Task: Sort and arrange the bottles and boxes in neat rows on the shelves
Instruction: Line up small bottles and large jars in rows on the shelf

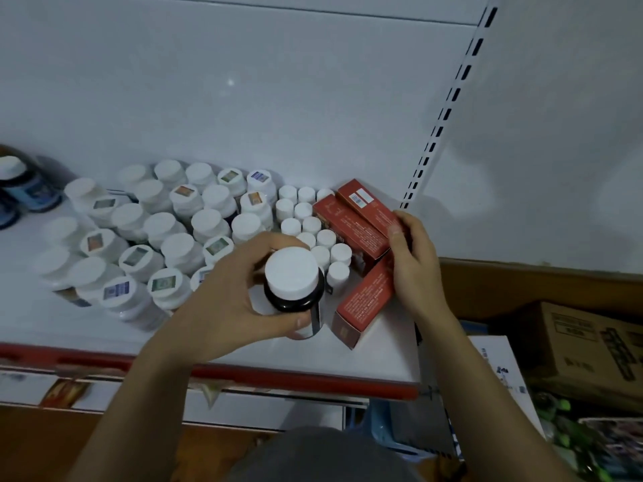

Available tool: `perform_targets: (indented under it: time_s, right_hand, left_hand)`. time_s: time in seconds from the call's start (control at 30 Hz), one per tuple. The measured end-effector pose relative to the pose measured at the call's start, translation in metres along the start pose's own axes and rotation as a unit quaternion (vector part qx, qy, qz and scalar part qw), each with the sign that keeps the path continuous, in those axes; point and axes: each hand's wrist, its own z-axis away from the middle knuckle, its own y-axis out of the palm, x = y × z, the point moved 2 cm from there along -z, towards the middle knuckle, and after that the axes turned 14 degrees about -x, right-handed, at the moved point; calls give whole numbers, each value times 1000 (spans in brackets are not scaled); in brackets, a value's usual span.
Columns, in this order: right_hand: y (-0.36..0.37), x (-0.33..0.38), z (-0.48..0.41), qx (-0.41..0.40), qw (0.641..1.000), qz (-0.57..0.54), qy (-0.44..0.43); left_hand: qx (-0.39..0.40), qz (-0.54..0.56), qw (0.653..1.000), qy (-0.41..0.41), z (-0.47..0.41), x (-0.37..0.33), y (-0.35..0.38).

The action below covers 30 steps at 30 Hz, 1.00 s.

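- Shelf: white deck with a red front edge; white back panel behind it; slotted upright ran up the right side.
- Cardboard cartons: stood right of the shelf and lower; brown, printing too blurred to read.
- Large white-capped bottles: crowded upright on the left and middle of the shelf, caps touching or nearly so; rows ragged; several caps bore small square stickers.
- Red boxes: three long cartons at the right end of the shelf; two lay side by side, angled toward the back panel; the third lay in front, slanting toward the shelf edge.
- Right hand: lay over the red boxes where they met; thumb pressed on the rearmost carton, fingers curled down around their far side; could not tell which carton the fingers actually gripped.
- Left hand: curled round the dark bottle, thumb at the near side, fingers on the far side; the two hands were apart, with the front carton between them.
- Dark bottle: brown body, white cap; upright over the front of the shelf, just before the small bottles; could not tell whether its base touched the deck.
- Small white-capped bottles: upright in tight short rows between the large bottles and the red boxes.
- Dark blue bottles: at the far left edge, partly cut off.
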Motion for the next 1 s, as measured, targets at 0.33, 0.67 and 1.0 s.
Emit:
perform_targets:
  time_s: [0.33,0.67,1.0]
  right_hand:
    - [3,71,21,49,883,353,-306]
    - [30,82,39,101,840,481,-232]
    - [26,75,38,119,844,460,-250]
  left_hand:
    - [127,-171,975,60,-6,-3,-24]
    - [209,-548,776,231,-84,-13,6]
    - [131,-423,882,160,-88,4,-18]
